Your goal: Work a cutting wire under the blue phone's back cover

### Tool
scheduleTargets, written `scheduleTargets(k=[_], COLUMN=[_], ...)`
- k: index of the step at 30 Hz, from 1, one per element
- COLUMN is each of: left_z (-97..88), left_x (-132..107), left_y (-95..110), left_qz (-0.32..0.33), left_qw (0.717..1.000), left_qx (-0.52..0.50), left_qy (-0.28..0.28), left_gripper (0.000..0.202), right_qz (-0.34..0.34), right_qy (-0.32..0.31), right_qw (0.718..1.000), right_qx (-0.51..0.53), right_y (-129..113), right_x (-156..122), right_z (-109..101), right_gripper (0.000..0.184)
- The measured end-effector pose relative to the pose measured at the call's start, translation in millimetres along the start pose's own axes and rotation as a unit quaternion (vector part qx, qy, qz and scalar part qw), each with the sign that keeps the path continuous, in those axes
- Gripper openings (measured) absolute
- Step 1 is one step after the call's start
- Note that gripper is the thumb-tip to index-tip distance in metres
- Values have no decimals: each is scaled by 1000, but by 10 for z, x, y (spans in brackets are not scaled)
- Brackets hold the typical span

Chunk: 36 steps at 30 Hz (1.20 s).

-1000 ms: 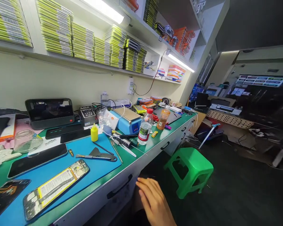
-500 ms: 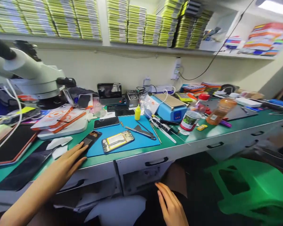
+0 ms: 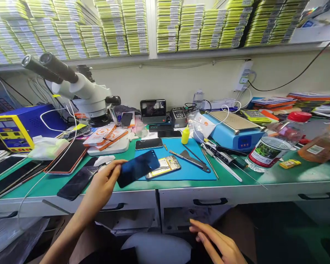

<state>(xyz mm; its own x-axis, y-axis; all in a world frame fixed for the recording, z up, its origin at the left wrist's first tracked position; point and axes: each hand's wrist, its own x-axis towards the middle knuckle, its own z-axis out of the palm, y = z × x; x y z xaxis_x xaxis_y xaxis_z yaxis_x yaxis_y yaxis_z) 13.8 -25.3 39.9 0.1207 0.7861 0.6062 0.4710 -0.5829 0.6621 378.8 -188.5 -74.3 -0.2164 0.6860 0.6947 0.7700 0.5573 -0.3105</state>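
Observation:
Pinched in my left hand (image 3: 106, 181) is a dark blue phone back cover (image 3: 139, 168), tilted above the front of the bench with its glossy face toward me. Partly behind it, an opened phone (image 3: 170, 165) with a yellow-edged interior lies on the blue mat (image 3: 187, 172). My right hand (image 3: 220, 242) hangs over my lap below the bench edge, fingers extended and holding nothing. On the mat rest a brush and a grey flat tool (image 3: 189, 159), with a yellow bottle (image 3: 185, 135) behind them. Another dark phone (image 3: 149, 143) lies at the mat's back left.
A microscope (image 3: 85, 91) stands at the back left beside a blue and yellow power unit (image 3: 24, 128). To the right are a blue heating box (image 3: 236, 132), a labelled clear bottle (image 3: 272, 146) and tweezers. A black phone screen (image 3: 77, 179) lies near the left front edge.
My left hand has lifted the cover off the bench and turned it so its glossy blue side shows. The view has swung left. My right hand stays low and empty.

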Motion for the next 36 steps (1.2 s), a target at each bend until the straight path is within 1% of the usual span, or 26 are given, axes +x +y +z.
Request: scheduleTargets(k=[2,3,4,5,7,9,11,13,15,18,20,22,24,25,26,27,28,29,30,31,33,34,36], left_z=[73,109,144,178,240,294,337,369,394,433,460,481,492,496,499,505,516,532,554,582,639,659,662], left_x=[3,3,6,12,37,76,118,156,189,255,324,401,450,454,441,413,376,335,297,267,249,261,308], left_y=[87,123,153,176,207,223,240,267,303,341,323,255,145,84,24,-29,-73,-105,-124,-133,-123,-110,-84], left_qz=[-26,-37,-46,-50,-58,-67,-91,-118,-135,-148,-142,-104,-56,-39,-30,-25,-13,6,33,59,91,93,75], left_qw=[996,991,986,981,973,967,954,940,932,929,932,949,976,986,992,994,996,996,994,989,978,977,981], left_qx=[-57,-79,-99,-113,-137,-156,-196,-230,-246,-249,-247,-224,-176,-145,-115,-93,-68,-35,6,48,109,112,77], left_qy=[-69,-101,-127,-146,-175,-188,-207,-224,-231,-229,-225,-194,-117,-75,-48,-41,-53,-78,-106,-130,-152,-154,-162], left_gripper=[66,68,69,69,68,68,77,88,93,88,83,80,78,74,68,61,56,59,70,86,113,118,117], right_qz=[-21,-23,-36,-59,-113,-148,-165,-158,-121,-57,-37,-36,-32,-27,-19,-10,2,12,22,27,31,32,39], right_qy=[38,45,50,47,36,13,-6,-24,-53,-110,-120,-103,-74,-55,-38,-23,-15,-11,-11,-15,-28,-37,-57], right_qw=[999,999,998,994,981,974,975,979,987,992,992,992,992,993,993,994,994,994,994,994,995,995,995], right_qx=[9,1,-27,-76,-154,-170,-150,-126,-91,-23,17,58,93,103,107,109,109,109,108,106,95,87,75], right_y=[-170,-230,-269,-285,-254,-168,-63,30,101,190,259,344,436,478,516,546,567,580,585,583,571,564,549], right_x=[356,541,725,904,1232,1492,1666,1763,1813,1884,1967,2080,2199,2251,2294,2325,2343,2350,2346,2333,2294,2272,2238], right_z=[-131,-187,-231,-264,-296,-300,-300,-310,-330,-356,-359,-350,-335,-328,-323,-319,-316,-314,-313,-313,-314,-314,-314], right_gripper=[52,58,68,80,97,97,87,78,76,73,70,65,62,62,63,65,67,68,69,69,69,69,68])
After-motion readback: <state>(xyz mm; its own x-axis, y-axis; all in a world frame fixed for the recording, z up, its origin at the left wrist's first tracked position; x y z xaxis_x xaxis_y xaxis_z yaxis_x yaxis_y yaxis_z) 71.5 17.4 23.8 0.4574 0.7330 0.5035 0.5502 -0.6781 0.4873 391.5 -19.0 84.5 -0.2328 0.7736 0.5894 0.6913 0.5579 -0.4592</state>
